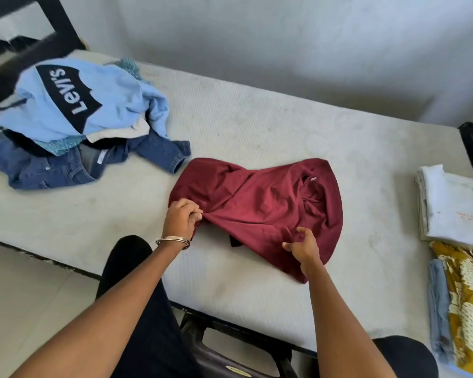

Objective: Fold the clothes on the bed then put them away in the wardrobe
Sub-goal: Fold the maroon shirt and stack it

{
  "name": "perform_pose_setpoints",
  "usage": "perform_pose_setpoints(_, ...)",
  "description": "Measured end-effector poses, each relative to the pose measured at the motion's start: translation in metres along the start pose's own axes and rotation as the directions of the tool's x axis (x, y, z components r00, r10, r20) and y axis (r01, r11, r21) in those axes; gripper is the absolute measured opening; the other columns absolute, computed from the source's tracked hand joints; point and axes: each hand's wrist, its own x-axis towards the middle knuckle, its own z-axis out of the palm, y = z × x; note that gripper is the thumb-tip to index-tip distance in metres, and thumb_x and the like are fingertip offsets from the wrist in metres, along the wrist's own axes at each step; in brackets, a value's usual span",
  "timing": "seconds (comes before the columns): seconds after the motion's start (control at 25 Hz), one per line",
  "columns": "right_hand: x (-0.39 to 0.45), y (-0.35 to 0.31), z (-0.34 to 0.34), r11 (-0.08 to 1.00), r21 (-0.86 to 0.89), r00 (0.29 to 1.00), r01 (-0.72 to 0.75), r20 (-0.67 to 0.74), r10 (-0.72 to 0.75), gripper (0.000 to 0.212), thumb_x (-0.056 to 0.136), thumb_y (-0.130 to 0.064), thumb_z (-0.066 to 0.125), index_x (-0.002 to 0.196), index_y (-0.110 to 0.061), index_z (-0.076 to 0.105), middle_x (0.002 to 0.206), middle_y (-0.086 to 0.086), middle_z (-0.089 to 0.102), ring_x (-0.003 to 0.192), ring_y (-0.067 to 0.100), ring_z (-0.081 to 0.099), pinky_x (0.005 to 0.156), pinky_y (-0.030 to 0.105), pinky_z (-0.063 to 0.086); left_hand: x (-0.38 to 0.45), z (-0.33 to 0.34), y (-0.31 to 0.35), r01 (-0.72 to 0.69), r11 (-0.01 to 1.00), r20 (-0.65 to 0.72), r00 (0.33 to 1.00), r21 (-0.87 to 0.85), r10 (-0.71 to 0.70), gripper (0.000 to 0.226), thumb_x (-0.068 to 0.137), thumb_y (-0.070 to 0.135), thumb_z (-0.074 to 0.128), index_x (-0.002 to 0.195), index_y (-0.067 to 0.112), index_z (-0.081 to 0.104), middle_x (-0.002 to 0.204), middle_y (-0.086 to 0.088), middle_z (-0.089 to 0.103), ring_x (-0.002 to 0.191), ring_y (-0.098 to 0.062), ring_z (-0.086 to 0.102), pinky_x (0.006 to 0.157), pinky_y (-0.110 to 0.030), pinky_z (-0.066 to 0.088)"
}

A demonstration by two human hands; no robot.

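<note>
Mid-frame on the ribbed off-white mattress (257, 126), a soft maroon shirt (262, 208) lies rumpled. Her left hand (181, 218) has its fingers pinched on a twisted fold; the right hand (302, 245) curls into the hem. Upper left sits a heap of denim and pale-blue fleece (74, 124).

Both forearms were bare, no sleeves in view. Left wrist had a thin silver-tone metal bangle (173, 242); a slim ring (169, 208) showed on left hand (181, 220). Black trousers (137, 290).
</note>
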Motion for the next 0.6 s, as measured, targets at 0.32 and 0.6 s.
perform_pose_setpoints(0.32,-0.032,-0.107,-0.099,0.598,0.729,0.938,0.335,-0.196,-0.286,0.044,0.074,0.027,0.05,0.09,-0.008,0.072,0.075,-0.003,0.073,0.073,0.011,0.063,0.065,0.016,0.051,0.065,-0.043,0.089,-0.005,0.973,0.053,0.998,-0.231,0.017,0.013,0.09,0.012,0.063,0.102,0.009,0.066,0.09,-0.002,0.063,0.086,-0.015,0.056,0.084,-0.031,0.047)
perform_pose_setpoints(0.6,-0.04,-0.108,-0.156,0.502,-0.678,0.747,0.536,0.104,-0.657,0.029,0.08,-0.008,0.046,0.093,-0.002,0.071,0.09,0.016,0.063,0.086,0.034,0.062,0.066,0.028,0.04,0.069,-0.056,0.126,-0.443,0.724,0.484,0.858,0.529,0.172,0.032,0.087,0.035,0.064,0.118,0.028,0.064,0.112,-0.003,0.06,0.106,-0.025,0.058,0.088,-0.034,0.045)
